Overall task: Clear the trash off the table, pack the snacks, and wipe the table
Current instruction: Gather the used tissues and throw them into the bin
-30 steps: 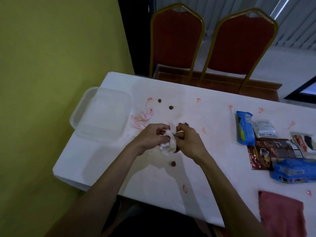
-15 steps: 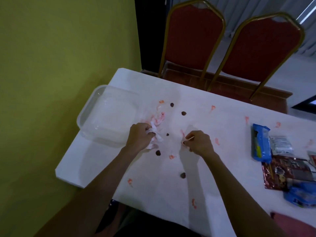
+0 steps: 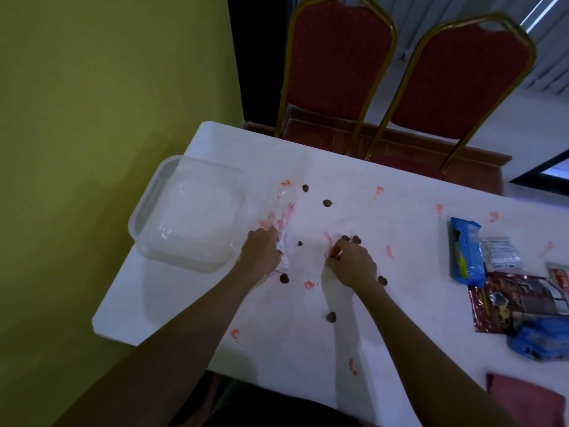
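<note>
My left hand [image 3: 261, 254] grips a crumpled white wrapper scrap [image 3: 284, 253] on the white table [image 3: 308, 359], just right of a clear plastic container [image 3: 187, 211]. My right hand [image 3: 352, 263] has its fingers curled down onto the table and pinches a small pink scrap [image 3: 332, 251]. Several small brown crumbs, such as one [image 3: 327, 203] and another [image 3: 331, 316], and pink wrapper bits [image 3: 310, 284] lie scattered around both hands. Crumpled pink-and-white wrapper pieces [image 3: 284, 212] lie beyond my left hand.
Snack packets lie at the right: a blue one [image 3: 465, 249], a silver one [image 3: 500, 253], a dark red one [image 3: 520, 305] and another blue one [image 3: 542, 340]. A pink cloth [image 3: 523, 400] lies at the near right. Two red chairs [image 3: 338, 63] stand behind the table.
My hands, joined on the white wrapper a second ago, have parted. The left went left with the wrapper; the right dropped to the table by the pink scrap.
</note>
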A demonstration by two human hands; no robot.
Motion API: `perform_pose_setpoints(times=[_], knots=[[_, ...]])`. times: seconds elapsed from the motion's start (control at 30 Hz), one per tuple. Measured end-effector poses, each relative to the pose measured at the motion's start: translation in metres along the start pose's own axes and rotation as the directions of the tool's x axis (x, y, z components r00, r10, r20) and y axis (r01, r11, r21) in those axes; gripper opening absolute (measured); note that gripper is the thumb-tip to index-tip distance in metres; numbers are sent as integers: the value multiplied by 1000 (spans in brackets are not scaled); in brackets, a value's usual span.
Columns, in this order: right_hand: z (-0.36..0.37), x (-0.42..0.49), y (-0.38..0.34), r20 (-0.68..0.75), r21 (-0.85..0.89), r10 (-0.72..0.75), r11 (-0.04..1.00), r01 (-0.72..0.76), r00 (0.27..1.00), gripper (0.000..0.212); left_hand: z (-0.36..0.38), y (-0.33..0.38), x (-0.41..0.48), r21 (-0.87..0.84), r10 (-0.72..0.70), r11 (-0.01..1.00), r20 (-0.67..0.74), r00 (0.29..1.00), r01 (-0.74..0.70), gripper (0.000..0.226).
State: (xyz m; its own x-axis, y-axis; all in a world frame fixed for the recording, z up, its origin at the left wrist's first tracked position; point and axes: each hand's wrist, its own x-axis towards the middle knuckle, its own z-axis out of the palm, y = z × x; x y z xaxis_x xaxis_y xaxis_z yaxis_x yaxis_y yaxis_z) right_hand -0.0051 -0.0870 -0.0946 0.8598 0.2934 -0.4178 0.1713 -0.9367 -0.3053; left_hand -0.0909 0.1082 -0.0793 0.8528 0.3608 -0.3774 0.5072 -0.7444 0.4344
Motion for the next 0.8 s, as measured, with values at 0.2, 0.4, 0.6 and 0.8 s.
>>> perform_pose_setpoints(times=[0.2,0.4,0.6,0.8], knots=[[-3,0,3,8,-77,52,996,-51,999,9,-15,1,-7,-74,-5,997,-33,999,3,21],[-12,2,6,49,-11,33,999,-33,998,21,-35,0,-10,-181,-5,983,-139,990,-21,20],[-20,2,17,80,144,93,984,-104,992,8,-46,-3,-15,-218,7,975,-178,984,-47,13],[-20,4,28,72,306,94,946,-111,993,7,-38,2,-16,-239,34,968,-160,987,-72,19]])
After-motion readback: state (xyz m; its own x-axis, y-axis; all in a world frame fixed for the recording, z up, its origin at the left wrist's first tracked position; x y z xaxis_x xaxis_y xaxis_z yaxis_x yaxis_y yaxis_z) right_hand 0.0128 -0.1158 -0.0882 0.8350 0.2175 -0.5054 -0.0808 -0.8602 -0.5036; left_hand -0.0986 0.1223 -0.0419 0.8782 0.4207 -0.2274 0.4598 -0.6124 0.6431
